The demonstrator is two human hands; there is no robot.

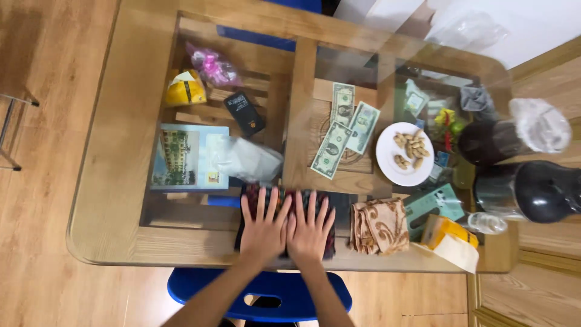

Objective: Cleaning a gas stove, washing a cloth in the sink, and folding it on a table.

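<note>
- Dark patterned cloth (284, 225), folded, lies at the near edge of the glass-topped wooden table (115, 181); the left hand (263, 229) and right hand (310, 229) press flat on it, side by side, fingers spread, gripping nothing.
- Even pressure from both palms, moving outward from the middle, would probably smooth it without shifting the fold.
- Just right of it sits a folded tan patterned cloth (380, 225).
- Under or on the glass lie banknotes (342, 130), a white plate of peanuts (404, 154) and a picture booklet (187, 157).
- Wooden flooring surrounds the table; a blue chair (260, 293) stands below the hands.
</note>
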